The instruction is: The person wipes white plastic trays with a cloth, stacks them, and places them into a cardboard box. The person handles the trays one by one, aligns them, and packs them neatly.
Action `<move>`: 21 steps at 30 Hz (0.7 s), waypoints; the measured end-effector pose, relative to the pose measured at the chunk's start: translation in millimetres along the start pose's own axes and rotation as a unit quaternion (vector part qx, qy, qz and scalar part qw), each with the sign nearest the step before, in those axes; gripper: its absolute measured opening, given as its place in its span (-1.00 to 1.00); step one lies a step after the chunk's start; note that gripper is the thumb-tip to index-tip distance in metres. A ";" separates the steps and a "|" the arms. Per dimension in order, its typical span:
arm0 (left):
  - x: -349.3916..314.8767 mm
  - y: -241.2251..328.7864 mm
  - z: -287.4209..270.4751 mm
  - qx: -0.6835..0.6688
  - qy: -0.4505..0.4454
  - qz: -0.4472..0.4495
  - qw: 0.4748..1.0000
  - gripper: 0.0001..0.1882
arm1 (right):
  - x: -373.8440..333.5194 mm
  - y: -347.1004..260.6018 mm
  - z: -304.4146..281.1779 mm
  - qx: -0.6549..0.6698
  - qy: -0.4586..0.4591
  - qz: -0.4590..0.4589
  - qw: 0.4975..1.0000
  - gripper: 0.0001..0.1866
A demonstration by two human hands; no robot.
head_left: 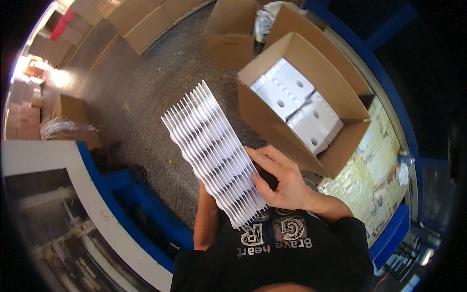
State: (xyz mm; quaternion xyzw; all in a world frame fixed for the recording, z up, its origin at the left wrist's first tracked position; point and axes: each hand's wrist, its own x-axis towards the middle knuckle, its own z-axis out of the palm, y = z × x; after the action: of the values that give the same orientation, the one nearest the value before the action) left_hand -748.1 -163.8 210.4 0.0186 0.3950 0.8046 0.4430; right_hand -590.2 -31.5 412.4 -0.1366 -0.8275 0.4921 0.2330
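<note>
In front of my chest I hold a stack of thin white wavy-edged panels, tilted, its far end toward the upper left. The panels lie one over another with narrow gaps between them. My right hand is closed on the right long edge of the stack, fingers and thumb pressed to its side. From below, my left forearm reaches up behind the stack, which hides the left hand's fingers. To the right, an open cardboard box holds white molded pieces with round holes.
Another cardboard box stands on the dark floor beyond. At left is a machine with a white and blue frame. A surface with yellowish wrapping lies right of the open box. Cartons are stacked at the back.
</note>
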 end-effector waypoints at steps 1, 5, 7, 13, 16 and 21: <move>4.8 5.3 -1.0 -0.011 0.001 0.007 1.000 -0.54 | 9.7 2.2 -0.9 0.028 -0.012 0.015 0.999 -0.43; 32.3 15.9 4.8 -0.062 -0.023 0.019 0.998 -0.55 | 47.4 16.5 -14.0 0.106 -0.036 0.032 0.993 -0.43; 56.1 16.1 15.6 -0.100 -0.057 0.015 0.993 -0.55 | 61.8 25.1 -26.6 0.131 -0.028 0.040 0.990 -0.41; 143.9 9.8 75.2 -0.228 -0.220 -0.047 0.947 -0.56 | 86.6 47.2 -67.8 0.063 0.071 0.039 0.995 -0.49; 176.8 4.5 101.2 -0.261 -0.269 -0.089 0.923 -0.56 | 98.3 56.5 -80.8 -0.025 0.099 -0.045 0.994 -0.59; 214.8 -4.2 126.1 -0.301 -0.305 -0.148 0.891 -0.57 | 106.3 59.4 -102.5 -0.101 0.045 -0.008 0.994 -0.71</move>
State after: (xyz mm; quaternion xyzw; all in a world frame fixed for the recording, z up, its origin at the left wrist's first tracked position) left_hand -827.6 71.8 225.5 0.0696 -0.0227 0.7647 0.6403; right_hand -627.8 122.3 428.6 -0.1752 -0.8627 0.3973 0.2591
